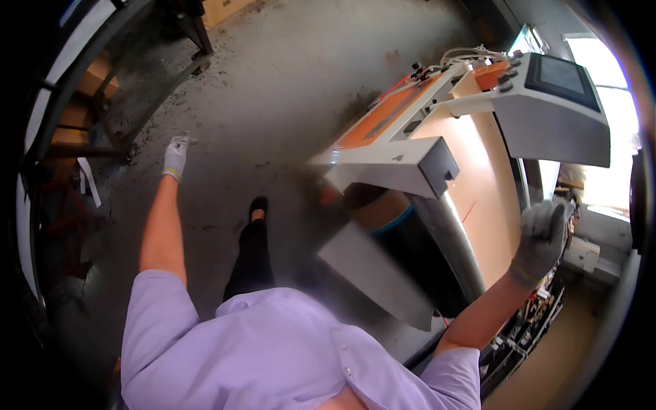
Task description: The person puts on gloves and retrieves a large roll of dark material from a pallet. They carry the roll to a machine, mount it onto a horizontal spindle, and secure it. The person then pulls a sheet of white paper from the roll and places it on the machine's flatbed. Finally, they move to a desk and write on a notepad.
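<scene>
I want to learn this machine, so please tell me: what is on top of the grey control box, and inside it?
The control box carries a dark screen and, left of it, round dark knobs. Its inside is covered and cannot be seen.

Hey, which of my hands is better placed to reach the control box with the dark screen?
Probably your right hand: in this view it appears just below the control box. Your left hand is out over the gray floor, across the picture from it.

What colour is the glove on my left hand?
The left glove is whitish with a yellow cuff band, best seen in the head view.
</scene>
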Demonstrator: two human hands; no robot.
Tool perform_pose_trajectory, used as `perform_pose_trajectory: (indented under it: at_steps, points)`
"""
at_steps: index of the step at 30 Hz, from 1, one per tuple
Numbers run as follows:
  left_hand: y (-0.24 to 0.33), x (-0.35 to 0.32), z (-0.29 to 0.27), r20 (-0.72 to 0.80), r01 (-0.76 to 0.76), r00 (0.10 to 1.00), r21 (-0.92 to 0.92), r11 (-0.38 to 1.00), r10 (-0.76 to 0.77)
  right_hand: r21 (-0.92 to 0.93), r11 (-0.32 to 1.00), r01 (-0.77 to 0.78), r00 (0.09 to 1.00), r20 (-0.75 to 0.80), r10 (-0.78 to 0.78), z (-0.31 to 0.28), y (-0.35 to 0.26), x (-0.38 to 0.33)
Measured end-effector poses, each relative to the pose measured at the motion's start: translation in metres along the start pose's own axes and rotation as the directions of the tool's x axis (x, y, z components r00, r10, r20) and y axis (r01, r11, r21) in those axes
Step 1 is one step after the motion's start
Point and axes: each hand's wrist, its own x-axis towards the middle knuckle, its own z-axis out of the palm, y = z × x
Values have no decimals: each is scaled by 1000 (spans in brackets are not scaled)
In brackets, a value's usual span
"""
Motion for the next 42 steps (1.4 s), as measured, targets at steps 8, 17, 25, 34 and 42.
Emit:
perform_pose_trajectory:
  at_steps: [8, 17, 25, 34, 42]
  points:
    - [-81, 32, -58, 364, 469, 614, 545, 695, -700, -148, 948, -280, 888, -416, 198, 93, 64, 50]
    - [99, -61, 44, 709, 113, 592, 399, 910, -385, -710, 570, -414, 909, -360, 212, 144, 123, 50]
    - [352, -104, 120, 221, -609, 583, -518, 601, 782, -843, 381, -380, 925, -356, 135, 123, 131, 44]
    - [408, -125, 175, 376, -473, 627, -512, 717, 682, -885, 291, -364, 931, -347, 111, 106, 134, 33]
    - [381, -150, 183, 301, -526, 728, -330, 783, 616, -874, 327, -359, 918, -393, -45, 44, 127, -19]
